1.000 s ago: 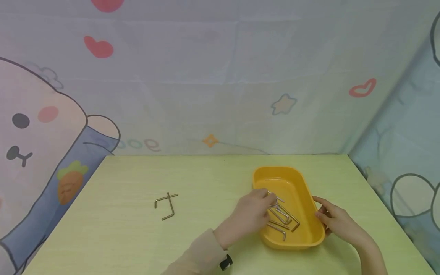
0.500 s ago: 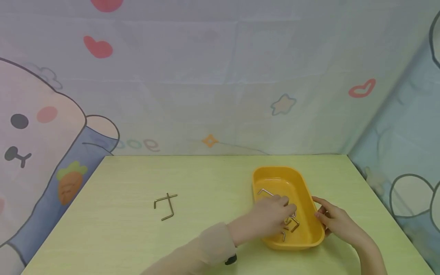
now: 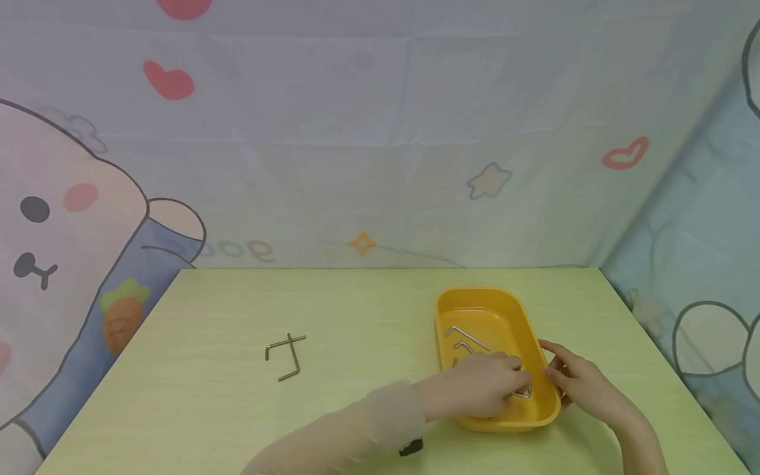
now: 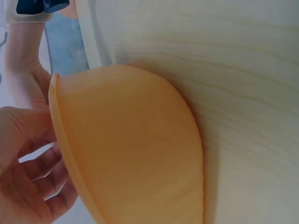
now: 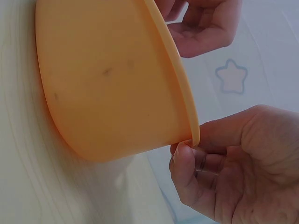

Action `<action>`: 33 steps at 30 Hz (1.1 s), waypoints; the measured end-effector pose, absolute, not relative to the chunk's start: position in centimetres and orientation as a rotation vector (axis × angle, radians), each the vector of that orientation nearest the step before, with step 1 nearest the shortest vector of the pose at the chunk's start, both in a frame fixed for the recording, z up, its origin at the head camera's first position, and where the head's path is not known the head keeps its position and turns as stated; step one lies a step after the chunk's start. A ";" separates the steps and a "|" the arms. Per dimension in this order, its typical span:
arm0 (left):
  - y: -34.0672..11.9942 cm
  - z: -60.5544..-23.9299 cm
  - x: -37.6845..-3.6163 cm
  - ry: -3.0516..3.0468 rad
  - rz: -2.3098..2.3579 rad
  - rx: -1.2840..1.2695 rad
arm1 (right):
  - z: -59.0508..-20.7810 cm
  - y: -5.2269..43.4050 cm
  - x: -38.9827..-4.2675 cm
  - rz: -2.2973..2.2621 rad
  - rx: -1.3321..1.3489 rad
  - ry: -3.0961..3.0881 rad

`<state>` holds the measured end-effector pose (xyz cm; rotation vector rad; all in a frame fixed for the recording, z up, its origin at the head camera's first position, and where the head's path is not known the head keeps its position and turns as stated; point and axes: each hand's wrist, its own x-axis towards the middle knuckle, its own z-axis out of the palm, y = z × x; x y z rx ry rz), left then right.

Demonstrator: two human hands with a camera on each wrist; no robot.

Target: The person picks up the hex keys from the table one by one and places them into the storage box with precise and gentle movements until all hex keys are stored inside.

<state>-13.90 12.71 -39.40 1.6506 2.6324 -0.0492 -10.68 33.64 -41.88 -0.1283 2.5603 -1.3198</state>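
Observation:
A yellow tray (image 3: 505, 333) stands on the table at the right. My left hand (image 3: 483, 382) reaches over its left rim, fingers bent down among L-shaped hex keys. Beside its fingertips shows one silver hex key (image 3: 522, 395); I cannot tell whether the fingers hold it. Farther back in the tray lies another hex key (image 3: 472, 338). The hand covers most of the other keys. My right hand (image 3: 588, 389) pinches the tray's right rim between thumb and fingers, which the right wrist view shows closely. In the left wrist view, the tray wall (image 4: 131, 140) hides my left fingertips.
Two crossed brass-coloured hex keys (image 3: 295, 356) lie on the table (image 3: 356, 316), left of the tray. A printed cloth (image 3: 332, 132) hangs behind the table and another along its right side. My left sleeve (image 3: 356, 422) crosses the table's front.
My left hand has moved right and nearer to me inside the tray. Some hex keys at the tray's back left have come into view. My right hand stays at the rim.

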 end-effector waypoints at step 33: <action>15.4 -42.9 -15.3 2.358 0.032 1.483 | -41.9 33.7 -10.7 -1.328 -0.133 2.562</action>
